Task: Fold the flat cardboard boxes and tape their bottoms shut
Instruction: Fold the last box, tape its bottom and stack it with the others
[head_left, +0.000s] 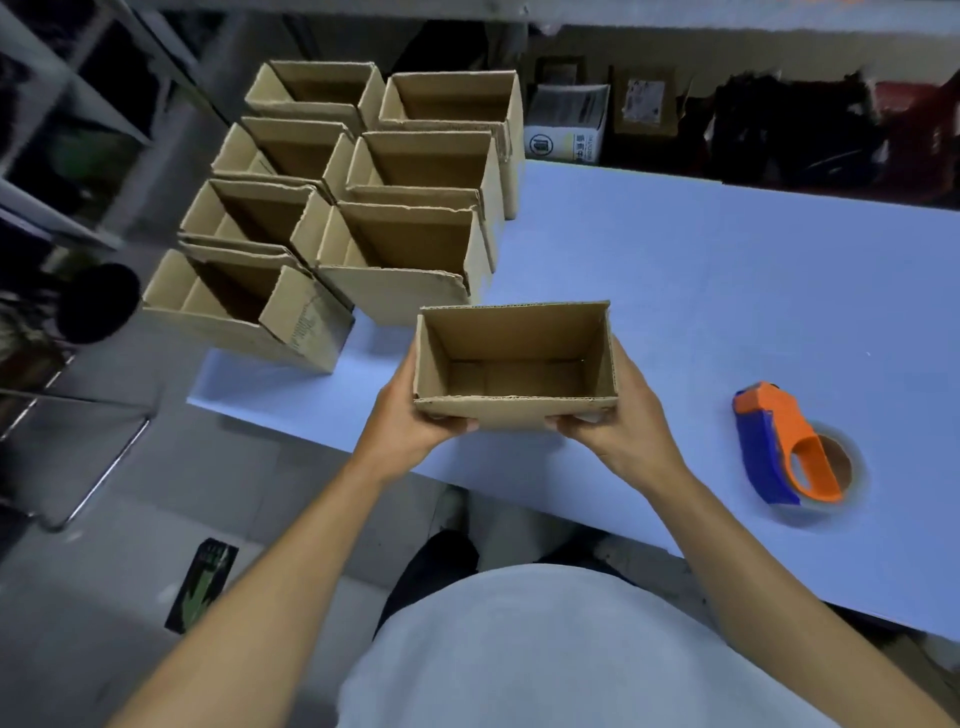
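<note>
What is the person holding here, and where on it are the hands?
An open cardboard box, gripped by both hands at its two short ends: the left hand on its left side, the right hand on its right, fingers curled underneath.

Eight folded cardboard boxes (410, 249), one tape dispenser (784, 441), two hands (613, 415).

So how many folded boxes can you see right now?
8. One is held in both hands. Seven stand at the table's left end: four in the left column and three in the right. More may be hidden behind.
</note>
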